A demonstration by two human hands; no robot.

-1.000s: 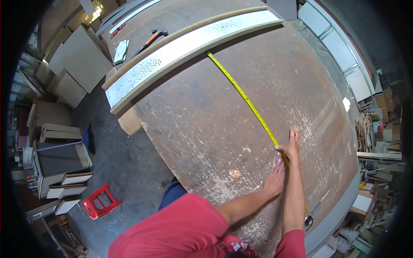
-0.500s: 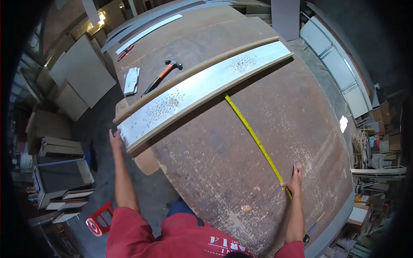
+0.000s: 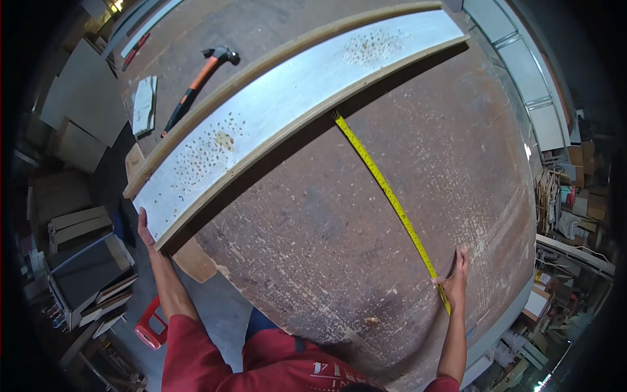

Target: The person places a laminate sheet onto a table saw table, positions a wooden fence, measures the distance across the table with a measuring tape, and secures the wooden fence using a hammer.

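A long white board [image 3: 281, 101] with wooden strips along both long edges lies across the table [image 3: 326, 261], its face pitted with two clusters of small holes. At its left end, my left hand [image 3: 149, 232] grips the end edge; one finger lies along it and the others are partly hidden beneath. From the board's near edge, a yellow tape measure blade [image 3: 392, 199] runs toward me. My right hand [image 3: 454, 281] rests over the blade with thumb and fingers spread, and the thumb touches the blade. The tape's case is out of sight.
Beyond the board lie a claw hammer [image 3: 199, 85] with an orange and black handle, a whitish scrap piece [image 3: 145, 104] and red-handled pliers [image 3: 136, 51]. A red tool handle [image 3: 151, 326] shows low on the left. Panels [image 3: 85, 91] and offcuts crowd both sides.
The whole view has shifted and come closer, so the board and hammer appear larger and further up-left. My left hand sits lower along the board's end. My right hand stays at the tape.
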